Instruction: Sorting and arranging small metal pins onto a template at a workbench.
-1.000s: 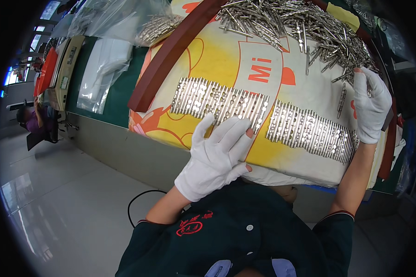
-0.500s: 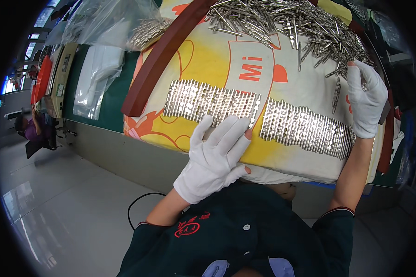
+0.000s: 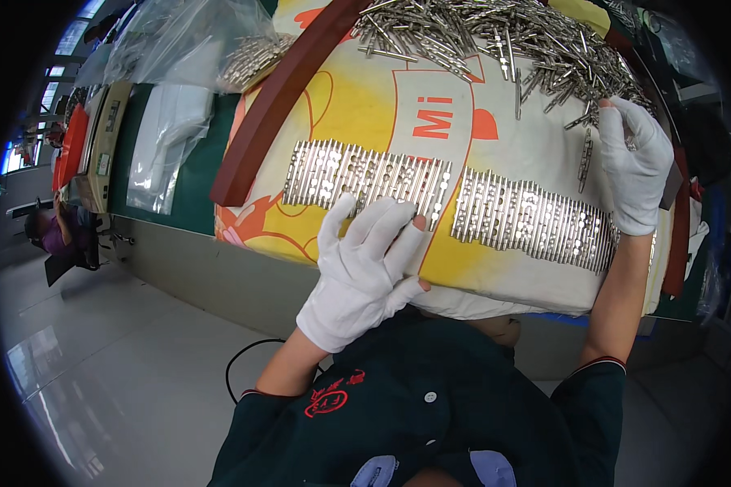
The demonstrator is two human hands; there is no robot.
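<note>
Short stepped metal pins lie side by side in two rows on a printed white and yellow cloth. At the lower edge of the left row of pins (image 3: 365, 172) rests my left hand (image 3: 357, 264), in a white glove with some bare fingertips; its fingers are spread and it grips nothing. The right row of pins (image 3: 532, 219) stretches towards my right forearm. My right hand (image 3: 638, 166), gloved likewise, is at the right edge of the loose pile of pins (image 3: 471, 32), fingers curled. Shiny metal shows beside its thumb, but what it holds is hidden. A single pin (image 3: 585, 161) lies left of it.
Dark red wooden bars flank the cloth, one at left (image 3: 280, 105) and another at right (image 3: 676, 243). Beyond the left bar are a bag of pins (image 3: 256, 61) and clear plastic bags (image 3: 170, 146) on a green tabletop. Another person (image 3: 65, 223) sits far left.
The whole view has shifted slightly. My left hand has slid a little left along the row's lower edge. My right hand stays by the pile, its fingers still curled.
</note>
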